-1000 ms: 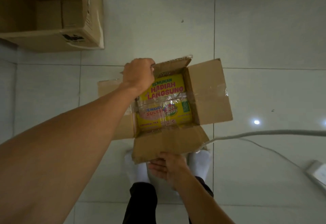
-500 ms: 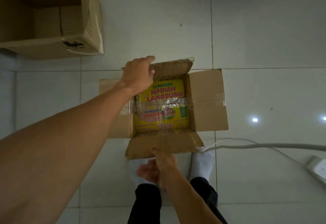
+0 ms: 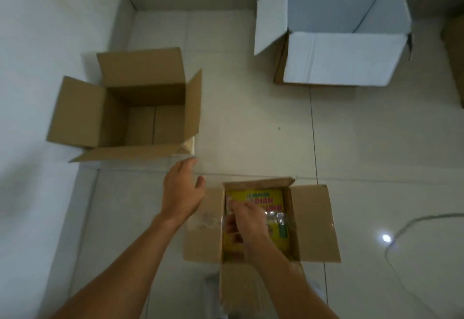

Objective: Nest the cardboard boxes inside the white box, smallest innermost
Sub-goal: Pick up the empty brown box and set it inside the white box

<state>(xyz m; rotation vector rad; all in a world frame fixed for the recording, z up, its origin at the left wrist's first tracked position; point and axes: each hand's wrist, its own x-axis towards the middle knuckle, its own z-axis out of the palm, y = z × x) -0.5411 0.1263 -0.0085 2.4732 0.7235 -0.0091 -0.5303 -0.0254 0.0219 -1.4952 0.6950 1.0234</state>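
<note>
The small cardboard box (image 3: 312, 223) stands open on the floor in front of me, with a yellow printed pack (image 3: 263, 197) inside. My right hand (image 3: 247, 226) reaches into it, fingers curled over its left wall. My left hand (image 3: 182, 193) hovers open just left of this box, touching nothing. A medium brown box (image 3: 77, 113) stands open and empty at the left, beyond my left hand. The large white box (image 3: 346, 57) stands open at the far right, its inside mostly hidden by its near flap.
A white wall (image 3: 37, 42) runs along the left, close to the medium box. A grey cable (image 3: 401, 229) curls over the tiled floor at the right. Part of another brown object (image 3: 455, 55) shows at the right edge.
My left hand let go of the small box's far flap and moved left. My right hand went from under the near flap into the box. The view tilted up, showing the other boxes.
</note>
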